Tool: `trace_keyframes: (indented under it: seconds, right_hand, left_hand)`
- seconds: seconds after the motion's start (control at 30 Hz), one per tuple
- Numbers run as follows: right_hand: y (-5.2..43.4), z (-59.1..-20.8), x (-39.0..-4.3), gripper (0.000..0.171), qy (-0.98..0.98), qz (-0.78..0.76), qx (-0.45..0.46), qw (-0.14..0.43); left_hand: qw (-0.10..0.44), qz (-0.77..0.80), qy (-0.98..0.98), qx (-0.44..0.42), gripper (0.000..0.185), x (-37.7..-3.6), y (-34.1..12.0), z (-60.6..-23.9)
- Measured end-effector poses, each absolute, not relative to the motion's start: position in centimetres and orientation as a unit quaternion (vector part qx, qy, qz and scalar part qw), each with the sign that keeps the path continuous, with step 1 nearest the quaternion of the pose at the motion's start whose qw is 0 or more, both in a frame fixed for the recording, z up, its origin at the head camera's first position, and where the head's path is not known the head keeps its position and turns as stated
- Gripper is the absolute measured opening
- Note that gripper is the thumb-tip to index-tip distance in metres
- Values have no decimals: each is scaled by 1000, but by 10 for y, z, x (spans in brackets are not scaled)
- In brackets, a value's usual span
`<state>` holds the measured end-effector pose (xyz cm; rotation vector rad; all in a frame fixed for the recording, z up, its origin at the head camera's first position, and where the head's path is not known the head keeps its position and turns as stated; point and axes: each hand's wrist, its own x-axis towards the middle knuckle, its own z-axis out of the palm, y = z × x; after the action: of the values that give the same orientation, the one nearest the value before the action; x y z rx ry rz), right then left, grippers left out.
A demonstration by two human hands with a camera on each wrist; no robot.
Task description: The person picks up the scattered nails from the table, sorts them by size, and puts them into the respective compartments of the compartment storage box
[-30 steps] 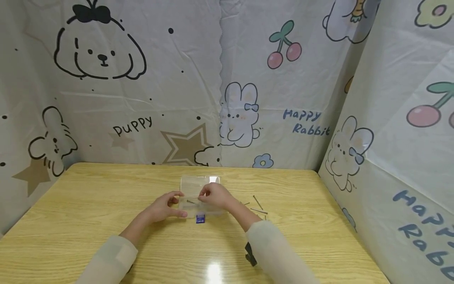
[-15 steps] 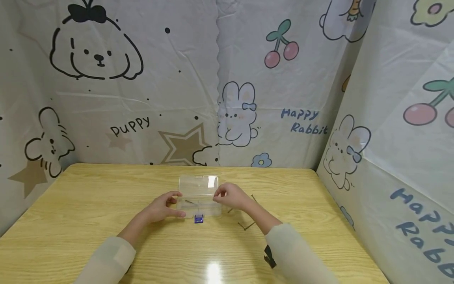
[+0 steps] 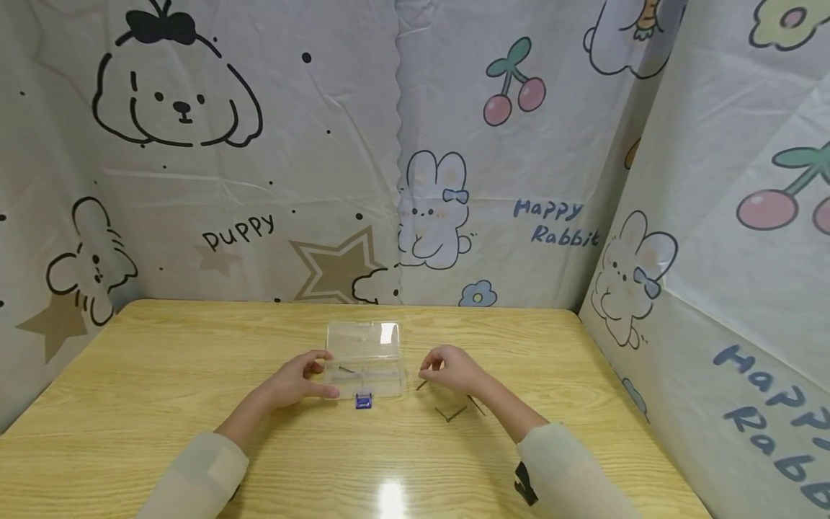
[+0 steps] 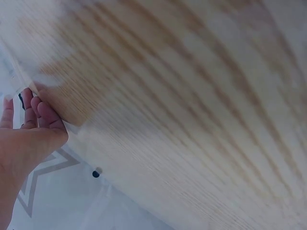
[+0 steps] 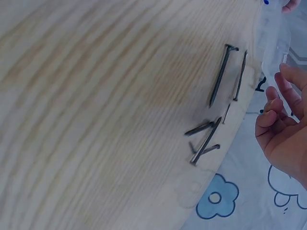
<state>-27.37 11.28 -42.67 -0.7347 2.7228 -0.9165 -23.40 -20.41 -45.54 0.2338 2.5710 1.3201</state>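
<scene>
A small clear plastic box (image 3: 363,369) lies open on the wooden table (image 3: 162,375), its lid folded back and a blue latch (image 3: 364,401) at its front edge. One nail (image 3: 347,370) lies inside. My left hand (image 3: 310,375) grips the box's left end between thumb and fingers. My right hand (image 3: 433,367) hovers just right of the box, fingers loosely curled and holding nothing, over several loose nails (image 3: 451,413). In the right wrist view the nails (image 5: 219,76) lie on the wood beside the empty right hand (image 5: 276,103). In the left wrist view only the left hand (image 4: 29,125) and blurred wood show.
Cartoon-printed sheets (image 3: 402,158) wall the table at the back and on the right (image 3: 726,238). Bare wood extends left of the box and towards the near edge. A black wrist strap (image 3: 524,484) shows on my right sleeve.
My right hand has drawn away from over the box to the right and now sits above the loose nails. The left hand and box have stayed put.
</scene>
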Motion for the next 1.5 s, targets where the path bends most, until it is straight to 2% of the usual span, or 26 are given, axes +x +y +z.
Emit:
trace_keyframes:
  seconds: [0.67,1.5]
  right_hand:
    - [181,-449,-263,10,922,-317,-202,94]
    - [215,-457,-241,10,923,-300,-216,105]
  left_hand:
    - [121,456,878,77,73,-236,-206,-457]
    - [118,452,880,82,74,-235,-205,-456]
